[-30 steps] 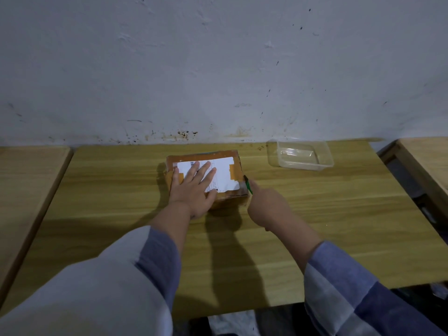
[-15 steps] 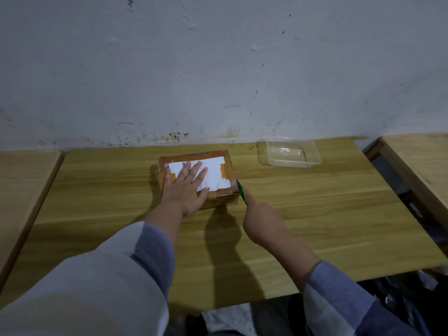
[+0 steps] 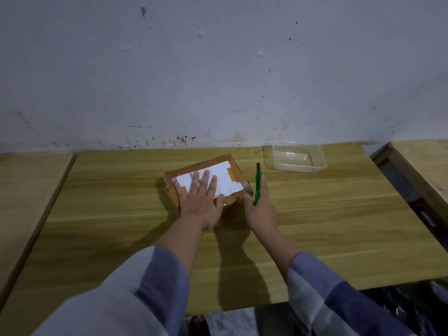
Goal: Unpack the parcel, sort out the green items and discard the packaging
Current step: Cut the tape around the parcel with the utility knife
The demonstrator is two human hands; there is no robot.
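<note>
Wood table (image 3: pixel 339 214): my main work surface, set against a scuffed white wall (image 3: pixel 218 69); 2 more wooden tops flank it left and right.
Parcel (image 3: pixel 232 170): brown taped cardboard box with a white shipping label, mid-table toward the wall. It now sits skewed, right end angled away from me; 0.5 s ago it lay square to the table edge.
Clear tub (image 3: pixel 294 157): empty plastic container, right of the parcel near the wall, well apart from it. Probably where green items go.
Left hand (image 3: pixel 201 200): flat and fully spread on the label, palm down, gripping nothing, just pinning the box.
Right hand (image 3: pixel 261 207): closed around the knife handle, thumb side touching the parcel's near right corner.
Green knife (image 3: pixel 258 187): small utility cutter, dark tip pointing up and away, just beside the box's right end, off the tape. A moment ago the tip was down at the right edge.
Change: box rotated, blade lifted clear. Reads as 1 seam cut or attempted, and me re-presenting a new edge.
Status: still sealed as far as I can see, nothing unpacked, no packaging discarded.
</note>
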